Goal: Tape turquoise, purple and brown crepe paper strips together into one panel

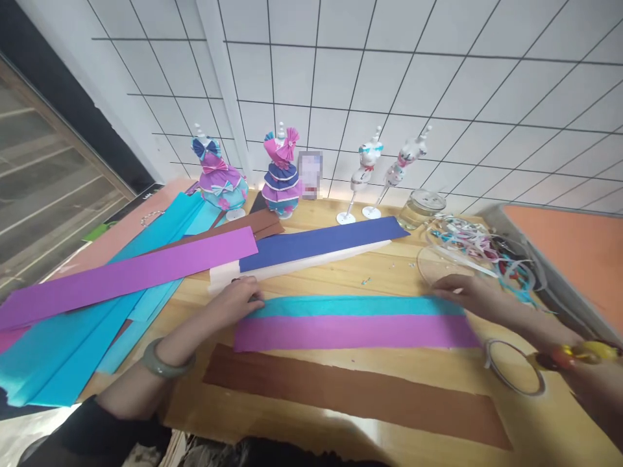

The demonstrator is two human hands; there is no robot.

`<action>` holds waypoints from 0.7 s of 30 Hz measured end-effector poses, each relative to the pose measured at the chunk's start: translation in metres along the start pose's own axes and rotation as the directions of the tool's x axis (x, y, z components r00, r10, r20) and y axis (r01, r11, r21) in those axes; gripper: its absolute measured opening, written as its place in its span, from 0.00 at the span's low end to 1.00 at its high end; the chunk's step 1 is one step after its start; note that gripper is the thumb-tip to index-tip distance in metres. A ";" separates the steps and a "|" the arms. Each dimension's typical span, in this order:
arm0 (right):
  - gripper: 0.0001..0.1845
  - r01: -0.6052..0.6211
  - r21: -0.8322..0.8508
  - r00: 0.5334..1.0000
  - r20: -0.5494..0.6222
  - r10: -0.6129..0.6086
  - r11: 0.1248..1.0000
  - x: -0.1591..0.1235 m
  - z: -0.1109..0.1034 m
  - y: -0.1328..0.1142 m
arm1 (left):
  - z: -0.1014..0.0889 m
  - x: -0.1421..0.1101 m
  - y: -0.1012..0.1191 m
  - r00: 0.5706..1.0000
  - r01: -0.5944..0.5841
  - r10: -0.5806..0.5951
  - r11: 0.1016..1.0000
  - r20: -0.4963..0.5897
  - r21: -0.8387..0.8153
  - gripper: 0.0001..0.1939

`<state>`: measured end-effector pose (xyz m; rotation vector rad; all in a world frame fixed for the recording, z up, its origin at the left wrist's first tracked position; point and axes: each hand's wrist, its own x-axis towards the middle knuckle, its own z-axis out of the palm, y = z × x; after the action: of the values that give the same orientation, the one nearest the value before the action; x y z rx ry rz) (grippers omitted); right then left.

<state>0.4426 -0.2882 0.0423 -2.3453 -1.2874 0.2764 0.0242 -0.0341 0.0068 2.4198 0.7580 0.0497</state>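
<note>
A teal crepe paper strip (350,306) lies along the far edge of a purple crepe paper strip (355,333) and covers part of it. At the teal strip's left end, my left hand (242,297) has its fingers curled over the corner, closed on the paper. My right hand (460,290) is at the other end, thumb and fingers at the strip's top right edge, pinching the paper there. Nearer to me, a brown paper strip (355,397) lies flat and slightly slanted. A ring-shaped roll of narrow ribbon (516,368) rests below my right wrist.
Blue paper (117,279), another purple strip (146,275) and a navy strip (326,243) overlap at left and behind. Two dressed mini mannequins (221,178) and two mostly bare ones (363,168) stand near the tiled wall. A glass jar (422,209) and tangled ribbons (470,240) are at right.
</note>
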 end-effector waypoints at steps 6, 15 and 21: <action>0.11 0.222 -0.028 0.933 0.296 -0.204 0.975 -0.020 -0.008 -0.011 | -0.014 -0.009 0.008 1.000 -0.022 0.020 0.996 -0.020 -0.085 0.10; 0.13 0.242 -0.173 0.930 0.321 -0.177 0.955 -0.025 0.005 0.007 | -0.010 -0.013 0.004 0.991 -0.005 -0.027 0.971 -0.132 -0.241 0.11; 0.16 0.161 -0.251 0.964 0.248 -0.098 0.955 -0.024 0.016 0.028 | -0.003 -0.007 -0.003 0.989 0.039 -0.055 0.993 -0.140 -0.112 0.20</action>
<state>0.4442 -0.3169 0.0142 -2.4936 -1.6794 0.3632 0.0160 -0.0343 0.0088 2.3122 0.8535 0.2425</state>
